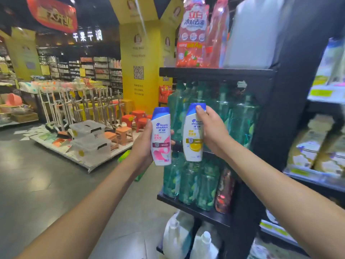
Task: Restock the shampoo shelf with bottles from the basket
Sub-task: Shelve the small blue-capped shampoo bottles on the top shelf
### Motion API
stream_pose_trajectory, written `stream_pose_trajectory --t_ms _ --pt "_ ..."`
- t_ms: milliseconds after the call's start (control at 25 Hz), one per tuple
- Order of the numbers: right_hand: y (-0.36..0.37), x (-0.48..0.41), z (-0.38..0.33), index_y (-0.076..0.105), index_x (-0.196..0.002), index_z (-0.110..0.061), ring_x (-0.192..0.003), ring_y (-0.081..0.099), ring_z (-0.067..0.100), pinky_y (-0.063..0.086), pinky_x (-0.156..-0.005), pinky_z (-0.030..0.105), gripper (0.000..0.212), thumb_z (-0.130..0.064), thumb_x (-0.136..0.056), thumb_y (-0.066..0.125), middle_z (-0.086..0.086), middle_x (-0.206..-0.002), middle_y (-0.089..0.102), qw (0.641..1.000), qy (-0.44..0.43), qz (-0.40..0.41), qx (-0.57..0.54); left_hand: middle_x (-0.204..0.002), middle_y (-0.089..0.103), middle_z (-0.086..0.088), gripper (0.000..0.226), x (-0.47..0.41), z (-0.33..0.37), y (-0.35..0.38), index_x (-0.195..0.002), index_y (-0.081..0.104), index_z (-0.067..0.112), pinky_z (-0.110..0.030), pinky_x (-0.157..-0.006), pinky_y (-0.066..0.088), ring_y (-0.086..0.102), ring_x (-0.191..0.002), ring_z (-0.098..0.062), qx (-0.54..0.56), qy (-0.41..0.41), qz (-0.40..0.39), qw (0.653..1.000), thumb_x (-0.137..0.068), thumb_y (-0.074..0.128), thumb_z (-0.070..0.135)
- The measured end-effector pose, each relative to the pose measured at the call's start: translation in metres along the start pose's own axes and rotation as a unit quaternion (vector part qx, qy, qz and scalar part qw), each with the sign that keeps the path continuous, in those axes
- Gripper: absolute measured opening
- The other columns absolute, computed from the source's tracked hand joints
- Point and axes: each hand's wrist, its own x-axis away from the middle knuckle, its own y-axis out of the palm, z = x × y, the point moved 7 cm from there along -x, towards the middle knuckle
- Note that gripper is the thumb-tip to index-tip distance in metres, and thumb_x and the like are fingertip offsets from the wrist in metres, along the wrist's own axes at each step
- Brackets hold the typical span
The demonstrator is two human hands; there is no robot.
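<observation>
My left hand grips a white shampoo bottle with a blue cap and pink label, held upright in front of the black shelf unit. My right hand grips a second white bottle with a blue cap and yellow label, thumb near the cap. Both bottles are raised side by side before the rows of green transparent bottles on the middle shelves. The basket is out of sight.
Red refill pouches and a large white jug stand on the top shelf. White jugs sit at the bottom. Another shelf with packaged goods lies to the right. Left is open aisle floor with plastic bins and stools.
</observation>
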Motion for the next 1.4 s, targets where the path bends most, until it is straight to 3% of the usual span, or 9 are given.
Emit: stream_pose_trajectory --t_ms 120,280,520,680,800,880,1000,1160,1400 --pt "-0.055 0.011 -0.035 0.061 -0.107 -0.014 -0.086 0.064 0.026 0.053 -0.083 0.046 0.018 -0.03 -0.107 0.054 0.013 -0.098 0.065 0.999 -0.014 0.033 0.019 -0.109 0.079 -0.012 0.063 -0.012 -0.005 0.065 -0.12 0.073 0.021 -0.035 -0.069 0.062 0.077 -0.081 -0.025 0.008 -0.008 -0.038 0.999 -0.103 0.032 0.065" --pt "-0.134 0.033 -0.076 0.061 -0.108 -0.011 -0.086 0.065 0.025 0.055 -0.084 0.046 0.017 -0.027 -0.107 0.056 0.01 -0.095 0.067 0.995 -0.035 0.078 0.044 -0.107 0.08 -0.008 0.066 -0.026 -0.015 0.158 -0.096 0.085 0.03 -0.035 -0.068 0.064 0.077 -0.078 -0.023 0.01 -0.004 -0.103 0.995 -0.1 0.031 0.068" --pt "-0.235 0.059 -0.136 0.07 -0.111 -0.015 -0.093 0.075 0.013 0.058 -0.071 0.023 0.025 -0.037 -0.103 0.061 -0.001 -0.103 0.079 0.97 -0.072 0.153 0.172 -0.118 0.077 -0.013 0.067 -0.039 -0.003 0.28 -0.107 0.082 0.026 -0.04 -0.074 0.063 0.078 -0.087 -0.028 0.009 0.034 -0.19 0.981 -0.096 0.038 0.074" --pt "-0.281 0.064 -0.176 0.073 -0.113 -0.019 -0.101 0.076 0.018 0.061 -0.08 0.033 0.031 -0.045 -0.099 0.063 0.0 -0.108 0.079 0.955 -0.091 0.179 0.22 -0.116 0.078 -0.011 0.07 -0.05 0.018 0.339 -0.119 0.074 0.018 -0.043 -0.08 0.064 0.078 -0.088 -0.028 0.002 0.063 -0.23 0.971 -0.099 0.034 0.073" --pt "-0.301 0.051 -0.213 0.072 -0.096 -0.028 -0.093 0.074 0.009 0.058 -0.075 0.027 0.023 -0.047 -0.099 0.061 -0.009 -0.097 0.077 0.941 -0.11 0.188 0.258 -0.114 0.079 -0.012 0.064 -0.061 0.032 0.364 -0.122 0.069 0.018 -0.045 -0.084 0.065 0.079 -0.09 -0.03 0.012 0.08 -0.245 0.966 -0.105 0.029 0.066" --pt "-0.314 0.033 -0.245 0.064 -0.084 -0.027 -0.086 0.072 0.011 0.061 -0.077 0.036 0.025 -0.048 -0.098 0.061 -0.006 -0.088 0.071 0.932 -0.13 0.206 0.27 -0.113 0.078 -0.016 0.066 -0.066 0.033 0.37 -0.123 0.068 0.014 -0.045 -0.084 0.065 0.078 -0.094 -0.032 0.031 0.077 -0.254 0.964 -0.105 0.031 0.065" --pt "-0.324 0.002 -0.286 0.066 -0.093 -0.021 -0.085 0.075 0.014 0.06 -0.087 0.046 0.023 -0.043 -0.1 0.062 -0.006 -0.084 0.075 0.92 -0.159 0.223 0.282 -0.109 0.078 -0.018 0.072 -0.07 0.027 0.371 -0.123 0.068 0.007 -0.041 -0.078 0.065 0.079 -0.091 -0.032 0.039 0.085 -0.25 0.964 -0.103 0.034 0.068" --pt "-0.325 -0.034 -0.298 0.068 -0.094 -0.021 -0.074 0.075 0.014 0.059 -0.061 0.031 0.018 -0.036 -0.102 0.063 -0.005 -0.079 0.076 0.92 -0.174 0.211 0.281 -0.107 0.079 -0.016 0.077 -0.071 0.025 0.369 -0.119 0.069 0.006 -0.04 -0.074 0.064 0.079 -0.088 -0.033 0.059 0.097 -0.24 0.964 -0.1 0.035 0.072" --pt "-0.329 -0.066 -0.263 0.072 -0.111 -0.014 -0.07 0.069 0.004 0.048 -0.056 0.022 0.025 -0.035 -0.097 0.071 -0.006 -0.09 0.077 0.916 -0.166 0.219 0.292 -0.108 0.079 -0.014 0.071 -0.072 0.024 0.368 -0.114 0.073 0.016 -0.037 -0.073 0.065 0.079 -0.094 -0.036 0.057 0.106 -0.25 0.961 -0.099 0.036 0.074"
